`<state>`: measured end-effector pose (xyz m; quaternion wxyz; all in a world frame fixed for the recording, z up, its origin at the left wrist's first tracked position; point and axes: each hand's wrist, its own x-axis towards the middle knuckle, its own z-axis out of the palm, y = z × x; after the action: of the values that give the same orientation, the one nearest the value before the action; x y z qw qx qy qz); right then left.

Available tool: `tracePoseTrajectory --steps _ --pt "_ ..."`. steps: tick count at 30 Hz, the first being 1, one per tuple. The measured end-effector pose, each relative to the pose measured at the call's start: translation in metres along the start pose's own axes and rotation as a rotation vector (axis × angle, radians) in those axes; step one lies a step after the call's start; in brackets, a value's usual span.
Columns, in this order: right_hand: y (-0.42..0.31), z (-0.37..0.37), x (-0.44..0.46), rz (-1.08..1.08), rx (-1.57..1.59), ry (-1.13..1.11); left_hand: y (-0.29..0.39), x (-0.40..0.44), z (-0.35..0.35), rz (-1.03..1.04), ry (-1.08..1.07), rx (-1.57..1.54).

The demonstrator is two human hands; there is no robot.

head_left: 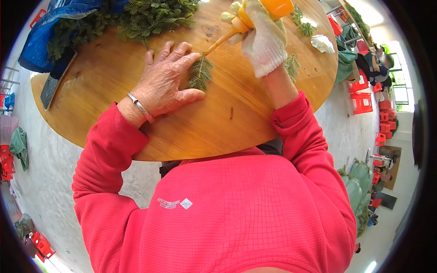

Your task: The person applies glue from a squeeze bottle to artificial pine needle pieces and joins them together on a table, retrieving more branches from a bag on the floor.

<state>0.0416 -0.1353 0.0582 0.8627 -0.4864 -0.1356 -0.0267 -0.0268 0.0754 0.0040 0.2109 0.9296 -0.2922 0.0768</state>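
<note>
My left hand (pixel 167 84), bare with a bangle at the wrist, lies open on the wooden table (pixel 236 132). Its fingers are spread, and the index fingertip is at the upper end of a small green conifer sprig (pixel 200 73). The thumb points at the sprig's lower end. My right hand (pixel 265 43), in a whitish knit glove, is closed around an orange squeeze bottle (pixel 276 7). The bottle's long narrow nozzle (pixel 221 42) slants down to the left, its tip close to the sprig's upper end. Whether the tip touches is too small to tell.
Piled green branches (pixel 152 20) lie at the table's far side beside blue plastic sheeting (pixel 38 43) and a flat dark board (pixel 57 79). Other sprigs (pixel 291 66) and crumpled white material (pixel 322 43) are on the right. Red stools (pixel 362 103) and a person (pixel 381 68) are beyond.
</note>
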Motion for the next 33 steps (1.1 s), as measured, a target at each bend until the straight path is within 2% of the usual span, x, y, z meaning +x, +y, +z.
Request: tracePoseTrajectory --steps 5,9,11,12,13,14,20,21,24,25,26,27,30,31,33 --pt "-0.002 -0.003 0.005 -0.001 0.134 0.031 -0.001 -0.001 0.001 0.006 0.005 0.002" --pt "-0.015 -0.019 0.005 -0.086 0.167 -0.003 0.003 0.001 0.002 0.006 0.004 0.008" --pt "-0.029 -0.027 0.000 -0.019 0.198 0.086 0.014 0.006 0.006 0.012 -0.003 0.043" --pt "-0.037 -0.034 -0.003 0.016 0.212 0.130 0.021 0.013 0.006 0.022 -0.033 0.051" --pt "-0.042 -0.046 -0.004 -0.043 0.269 0.042 0.030 0.021 0.008 0.032 -0.064 0.059" --pt "-0.048 -0.052 -0.006 -0.071 0.275 0.064 0.038 0.030 0.010 0.042 -0.096 0.066" --pt "-0.082 -0.092 -0.030 -0.110 0.428 0.112 0.077 0.113 0.048 0.132 -0.095 0.074" --pt "-0.085 -0.095 -0.034 -0.122 0.398 0.180 0.082 0.122 0.049 0.133 -0.093 0.057" --pt "-0.091 -0.106 -0.045 -0.173 0.386 0.181 0.084 0.132 0.044 0.139 -0.083 -0.050" --pt "-0.090 -0.100 -0.048 -0.257 0.299 0.271 0.082 0.126 0.029 0.150 -0.091 -0.093" --pt "-0.090 -0.102 -0.049 -0.260 0.297 0.269 0.066 0.121 0.026 0.209 -0.025 -0.072" --pt "-0.089 -0.103 -0.051 -0.263 0.297 0.268 0.048 0.114 0.022 0.268 0.038 -0.050" --pt "-0.084 -0.109 -0.051 -0.206 0.392 0.275 0.009 0.088 -0.010 0.170 0.240 0.490" --pt "-0.082 -0.111 -0.051 -0.176 0.440 0.278 0.003 0.081 -0.020 0.070 0.220 0.622" --pt "-0.078 -0.109 -0.052 -0.128 0.439 0.291 -0.023 0.072 -0.025 0.014 0.201 0.703"
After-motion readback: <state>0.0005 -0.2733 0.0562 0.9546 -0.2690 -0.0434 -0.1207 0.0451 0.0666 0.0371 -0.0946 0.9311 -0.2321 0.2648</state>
